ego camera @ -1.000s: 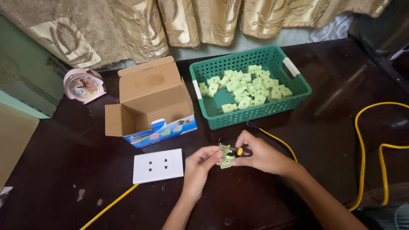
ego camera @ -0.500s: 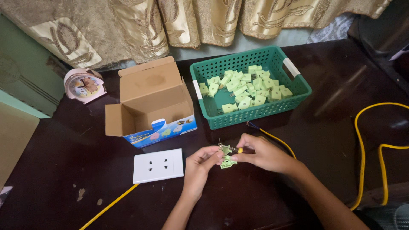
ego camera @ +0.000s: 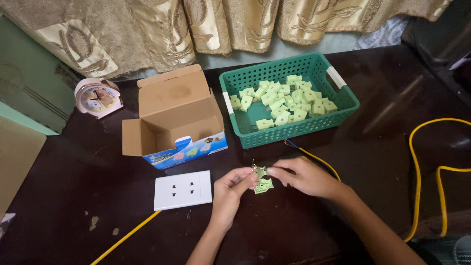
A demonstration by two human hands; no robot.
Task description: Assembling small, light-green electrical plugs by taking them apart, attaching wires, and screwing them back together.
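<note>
1. Dark table (ego camera: 83, 196) carries one green basket (ego camera: 294, 130) of many pale green parts, one open cardboard box (ego camera: 174, 120), one white socket plate (ego camera: 182, 190), one clock (ego camera: 97, 97).
2. My left hand (ego camera: 230, 189) and right hand (ego camera: 301, 175) pinch two green socket parts (ego camera: 261, 179) just above it.

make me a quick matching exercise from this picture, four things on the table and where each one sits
Things:
1. green basket
2. cardboard box
3. white socket plate
4. pink alarm clock

Places:
A. far left, near the curtain
B. lying flat beside the left hand
C. open, left of the basket
D. behind both hands, filled with pale green parts

Pairs: 1-D, 2-C, 3-B, 4-A
</note>
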